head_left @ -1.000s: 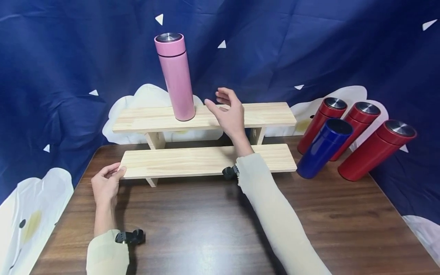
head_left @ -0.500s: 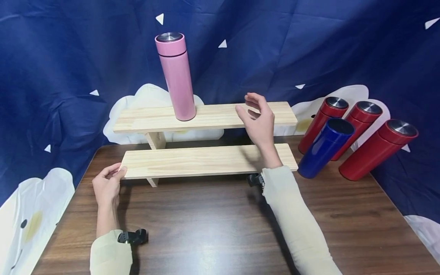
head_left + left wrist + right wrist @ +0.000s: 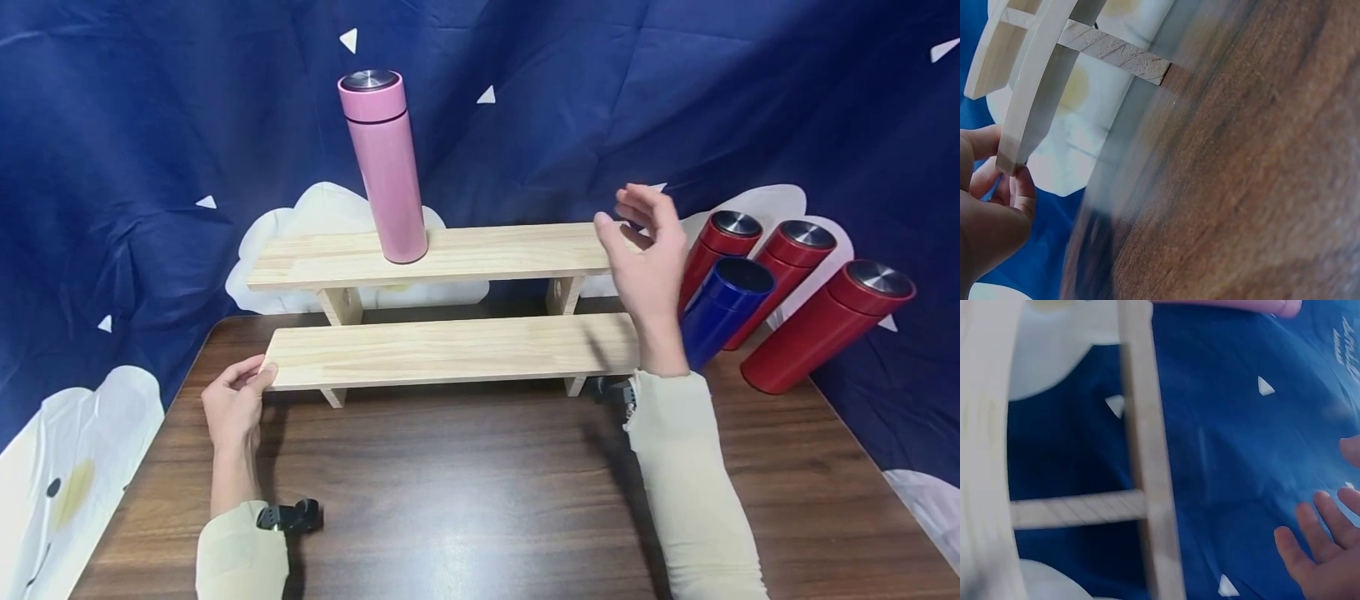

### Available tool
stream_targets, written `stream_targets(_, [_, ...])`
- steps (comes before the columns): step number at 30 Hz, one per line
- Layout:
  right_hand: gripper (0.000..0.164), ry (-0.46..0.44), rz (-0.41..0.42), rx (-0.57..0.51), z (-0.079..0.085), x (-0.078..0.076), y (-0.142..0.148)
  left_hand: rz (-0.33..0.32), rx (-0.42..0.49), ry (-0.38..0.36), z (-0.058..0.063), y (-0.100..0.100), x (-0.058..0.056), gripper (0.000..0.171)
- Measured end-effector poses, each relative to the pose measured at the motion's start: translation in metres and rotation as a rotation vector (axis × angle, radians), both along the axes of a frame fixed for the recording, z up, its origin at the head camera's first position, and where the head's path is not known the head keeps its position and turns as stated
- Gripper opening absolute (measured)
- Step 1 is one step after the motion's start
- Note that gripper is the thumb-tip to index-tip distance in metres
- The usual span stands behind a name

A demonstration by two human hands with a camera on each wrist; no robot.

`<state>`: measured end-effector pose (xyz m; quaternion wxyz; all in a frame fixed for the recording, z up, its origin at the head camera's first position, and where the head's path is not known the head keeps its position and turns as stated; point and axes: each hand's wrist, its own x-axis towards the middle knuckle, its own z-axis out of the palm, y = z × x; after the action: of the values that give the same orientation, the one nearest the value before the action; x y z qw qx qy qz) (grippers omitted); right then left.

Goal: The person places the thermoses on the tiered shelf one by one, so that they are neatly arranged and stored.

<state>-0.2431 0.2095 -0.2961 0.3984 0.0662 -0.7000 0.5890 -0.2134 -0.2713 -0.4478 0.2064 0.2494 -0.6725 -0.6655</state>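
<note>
My left hand (image 3: 234,404) pinches the left end of the lower board of a two-tier wooden shelf (image 3: 450,350). In the left wrist view its thumb and fingers (image 3: 1022,190) lie on either side of the board's end. A pink thermos bottle (image 3: 386,175) stands upright on the upper board, left of centre. My right hand (image 3: 648,258) hangs in the air by the right end of the upper board, fingers loosely bent, holding nothing. It overlaps part of a blue thermos bottle (image 3: 723,304) and a red thermos bottle (image 3: 722,237) in the head view.
Two more red thermos bottles, one behind (image 3: 798,250) and one at the far right (image 3: 825,329), stand beside the blue one on the brown wooden table (image 3: 465,492). A dark blue curtain (image 3: 562,125) with white shapes hangs behind the shelf.
My right hand has moved rightward, from beside the pink thermos bottle to the shelf's right end near the other bottles. My left hand keeps its place on the lower board.
</note>
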Motion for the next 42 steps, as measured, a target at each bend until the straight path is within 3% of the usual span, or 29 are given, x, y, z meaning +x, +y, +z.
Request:
stream_targets(13, [0.040, 0.000, -0.229, -0.027, 0.024, 0.033, 0.041, -0.005, 0.017, 0.016, -0.001, 0.000, 0.000, 0.029])
stream_targets(25, [0.040, -0.023, -0.317, -0.035, 0.008, 0.036, 0.079, -0.008, -0.013, -0.002, -0.002, -0.001, 0.000, 0.032])
stream_targets(35, [0.039, -0.042, -0.405, -0.129, -0.005, 0.045, 0.105, -0.005, -0.040, -0.023, 0.000, -0.001, 0.001, 0.034])
stream_targets(42, [0.039, -0.027, -0.381, -0.231, -0.018, 0.048, 0.116, 0.001, -0.034, -0.016, -0.001, 0.000, 0.001, 0.032])
